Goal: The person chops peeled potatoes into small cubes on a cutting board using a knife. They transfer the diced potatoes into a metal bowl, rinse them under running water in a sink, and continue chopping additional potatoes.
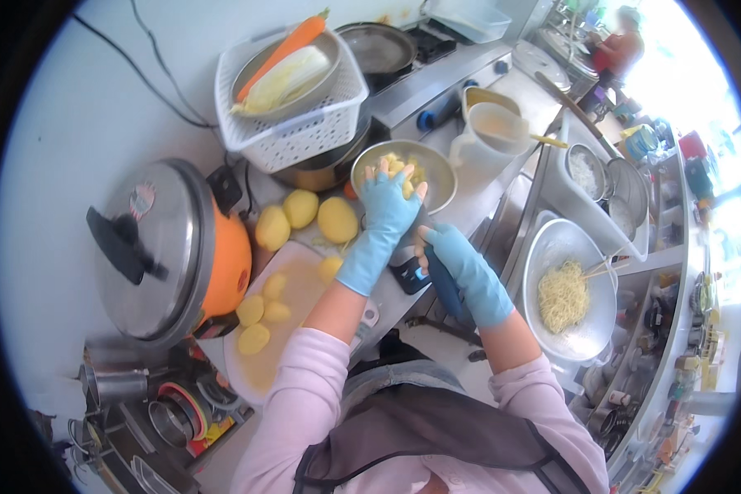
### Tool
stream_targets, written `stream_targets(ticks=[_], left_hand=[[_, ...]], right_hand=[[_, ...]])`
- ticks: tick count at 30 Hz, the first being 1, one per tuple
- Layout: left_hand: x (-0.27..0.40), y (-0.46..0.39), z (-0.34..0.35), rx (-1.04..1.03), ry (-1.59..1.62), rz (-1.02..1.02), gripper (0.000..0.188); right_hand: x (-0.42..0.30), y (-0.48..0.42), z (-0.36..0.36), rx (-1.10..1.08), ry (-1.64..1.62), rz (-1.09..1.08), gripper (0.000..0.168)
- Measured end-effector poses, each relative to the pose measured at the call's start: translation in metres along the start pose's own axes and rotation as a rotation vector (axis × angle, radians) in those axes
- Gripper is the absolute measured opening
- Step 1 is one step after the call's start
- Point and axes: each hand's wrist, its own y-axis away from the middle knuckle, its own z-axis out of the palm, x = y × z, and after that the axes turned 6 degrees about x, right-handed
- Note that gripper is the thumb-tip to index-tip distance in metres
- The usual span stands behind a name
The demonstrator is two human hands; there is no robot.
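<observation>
My left hand, in a pale blue fingerless glove, reaches over a metal bowl. Its fingers are spread against cut potato pieces in the bowl. My right hand, gloved alike, grips a knife by its dark handle. The grey blade points towards the bowl, partly hidden behind my left hand. Peeled whole potatoes lie left of the bowl. Several potato slices rest on a white cutting board below my left forearm.
An orange cooker with a steel lid stands left. A white basket behind bears a pan with a carrot and cabbage. A plastic jug is right of the bowl; a basin of noodles sits further right.
</observation>
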Motion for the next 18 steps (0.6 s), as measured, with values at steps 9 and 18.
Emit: stream_targets(ticks=[9, 18], left_hand=[[-0.066, -0.042, 0.068, -0.416, -0.086, -0.105, 0.027], [-0.047, 0.042, -0.165, 0.238, 0.001, 0.242, 0.026]], right_hand=[[-0.037, 0.017, -0.042, -0.047, -0.151, 0.143, 0.017], [0.056, 0.092, -0.049, -0.073, 0.064, -0.001, 0.019]])
